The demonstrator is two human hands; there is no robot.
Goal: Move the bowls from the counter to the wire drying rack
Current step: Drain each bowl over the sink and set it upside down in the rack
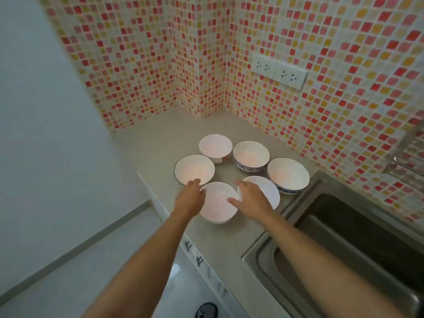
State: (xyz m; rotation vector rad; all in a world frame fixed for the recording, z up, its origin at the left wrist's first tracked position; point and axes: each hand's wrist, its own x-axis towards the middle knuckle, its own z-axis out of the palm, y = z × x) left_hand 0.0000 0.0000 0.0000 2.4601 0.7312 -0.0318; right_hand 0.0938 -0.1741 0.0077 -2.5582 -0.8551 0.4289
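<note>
Left hand (190,198) is at the left rim of the nearest plain white bowl (218,203), fingers curled over the rim edge, looks like contact but not a closed grip yet. Fingertips also sit just beside the near edge of the dark-rimmed bowl (194,168). Right hand (251,197) is on the other side of the same bowl, thumb at its right rim, fingers spread and lying over the second white bowl (263,189) just behind. Neither hand is clamped; both loose and part open, bracketing the near bowl.

Step in hand, judged: first pick, reaching and settling a two-hand grasp on the near white bowl. All six bowls sit on the table, none on the rack, so task is barely begun.

Further out: a small white bowl (215,145) at the back, a blue-patterned bowl (251,154) to its right, another blue-patterned bowl (288,174) nearest the sink (321,237). Bowls are close together, some rims nearly touching.

Wire drying rack (408,157) shows only partly at the right edge, on the wall above the sink, well apart from the bowls.

Next move calls for closing on the rim, lifting straight up so neighbours aren't knocked, then carrying right across the sink to the rack
</note>
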